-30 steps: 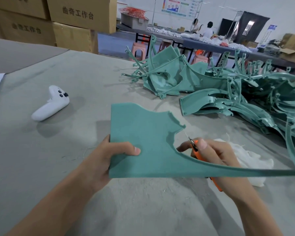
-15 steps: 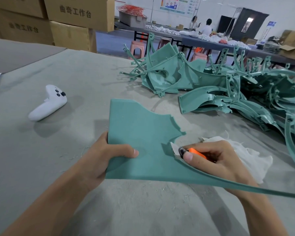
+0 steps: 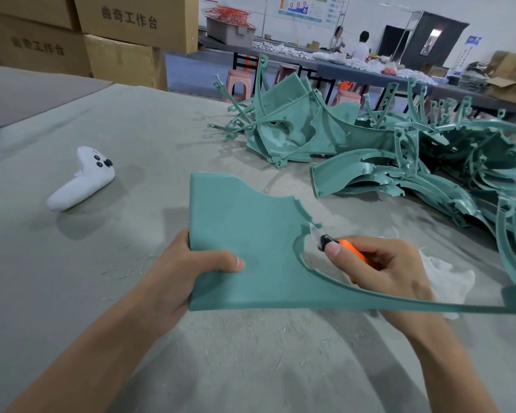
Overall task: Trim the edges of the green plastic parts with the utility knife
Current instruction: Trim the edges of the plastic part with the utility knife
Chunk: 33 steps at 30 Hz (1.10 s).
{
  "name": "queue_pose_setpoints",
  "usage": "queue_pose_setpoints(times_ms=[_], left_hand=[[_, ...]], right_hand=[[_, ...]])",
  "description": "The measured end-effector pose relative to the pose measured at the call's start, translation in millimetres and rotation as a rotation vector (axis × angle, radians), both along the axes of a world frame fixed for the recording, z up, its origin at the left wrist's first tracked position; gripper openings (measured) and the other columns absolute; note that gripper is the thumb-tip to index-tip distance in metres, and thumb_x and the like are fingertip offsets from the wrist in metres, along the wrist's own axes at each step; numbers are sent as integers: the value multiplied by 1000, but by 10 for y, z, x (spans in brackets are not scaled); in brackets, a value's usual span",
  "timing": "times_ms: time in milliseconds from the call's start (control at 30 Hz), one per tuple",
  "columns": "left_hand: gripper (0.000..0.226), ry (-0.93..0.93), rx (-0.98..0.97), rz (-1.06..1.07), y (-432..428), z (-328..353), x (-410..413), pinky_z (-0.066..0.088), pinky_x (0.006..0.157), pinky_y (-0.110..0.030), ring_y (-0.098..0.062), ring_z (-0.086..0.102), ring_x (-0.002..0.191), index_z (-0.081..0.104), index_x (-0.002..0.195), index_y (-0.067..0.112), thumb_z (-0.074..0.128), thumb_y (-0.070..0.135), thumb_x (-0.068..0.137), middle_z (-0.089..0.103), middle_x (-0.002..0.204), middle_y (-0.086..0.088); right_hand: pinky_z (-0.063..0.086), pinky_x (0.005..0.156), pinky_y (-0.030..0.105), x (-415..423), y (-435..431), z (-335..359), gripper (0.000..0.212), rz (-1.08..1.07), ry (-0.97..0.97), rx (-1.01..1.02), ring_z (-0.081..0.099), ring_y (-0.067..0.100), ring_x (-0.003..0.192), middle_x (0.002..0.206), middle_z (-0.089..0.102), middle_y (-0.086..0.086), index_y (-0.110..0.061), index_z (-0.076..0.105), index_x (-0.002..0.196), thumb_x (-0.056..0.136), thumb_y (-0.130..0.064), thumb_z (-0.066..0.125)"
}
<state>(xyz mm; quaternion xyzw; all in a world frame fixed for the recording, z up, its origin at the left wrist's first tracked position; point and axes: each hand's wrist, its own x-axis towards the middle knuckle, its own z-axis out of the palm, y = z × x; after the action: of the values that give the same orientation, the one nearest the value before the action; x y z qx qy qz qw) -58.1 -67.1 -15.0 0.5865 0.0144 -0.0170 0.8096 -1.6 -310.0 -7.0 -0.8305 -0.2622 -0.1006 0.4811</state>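
Sprawling across the grey felt table (image 3: 149, 123): green parts (image 3: 370, 162); boxes (image 3: 125, 31) behind.

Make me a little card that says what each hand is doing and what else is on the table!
left hand: grips the left edge of the flat green part, thumb on top
right hand: holds the orange utility knife
blade: at the green part's notched inner curve
pile of green parts: heaped at the far right
white controller: lies to the left, apart from everything
white cloth: beside the right hand
table: grey cover
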Motion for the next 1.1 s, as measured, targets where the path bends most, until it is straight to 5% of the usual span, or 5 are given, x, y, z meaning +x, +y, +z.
queue_pose_setpoints(times_ms=[233, 533, 667, 867, 1100], left_hand=[[45, -24, -64, 21, 55, -39, 23, 54, 57, -26, -23, 72, 81, 76, 89, 19, 75, 19, 44, 74, 97, -8], [30, 12, -39, 180, -3, -161, 115, 53, 81, -33, -18, 71, 96, 76, 93, 24, 74, 16, 63, 74, 103, 1], [32, -10, -70, 262, -1, -161, 144, 52, 87, -39, -17, 70, 97, 76, 94, 30, 76, 18, 66, 74, 106, 3], [29, -18, -147, 321, 16, -184, 143, 55, 66, -34, -19, 70, 96, 75, 96, 25, 75, 24, 67, 73, 106, 2], [27, -74, -115, 301, -38, -164, 126, 55, 76, -37, -15, 70, 96, 76, 95, 35, 77, 25, 70, 74, 105, 4]], right_hand=[[29, 38, 23, 14, -39, 71, 43, -19, 176, 339, 36, 20, 43, 51, 40, 22, -12, 75, 78, 86, -50, 58], [30, 34, 19, 179, -124, 23, 70, -184, 740, 885, 30, 7, 38, 57, 39, -3, -9, 57, 105, 88, -75, 41], [44, 50, 26, 225, -193, -2, 17, -334, 670, 473, 50, 12, 56, 85, 64, 4, -18, 63, 112, 98, -27, 60], [29, 72, 28, 197, -64, -181, 28, -388, 218, -398, 46, 14, 84, 114, 46, 0, -14, 52, 123, 96, -18, 61], [39, 97, 42, 271, -179, -230, 25, -549, 64, -470, 56, 38, 108, 125, 60, 20, -7, 69, 118, 97, -8, 55]])
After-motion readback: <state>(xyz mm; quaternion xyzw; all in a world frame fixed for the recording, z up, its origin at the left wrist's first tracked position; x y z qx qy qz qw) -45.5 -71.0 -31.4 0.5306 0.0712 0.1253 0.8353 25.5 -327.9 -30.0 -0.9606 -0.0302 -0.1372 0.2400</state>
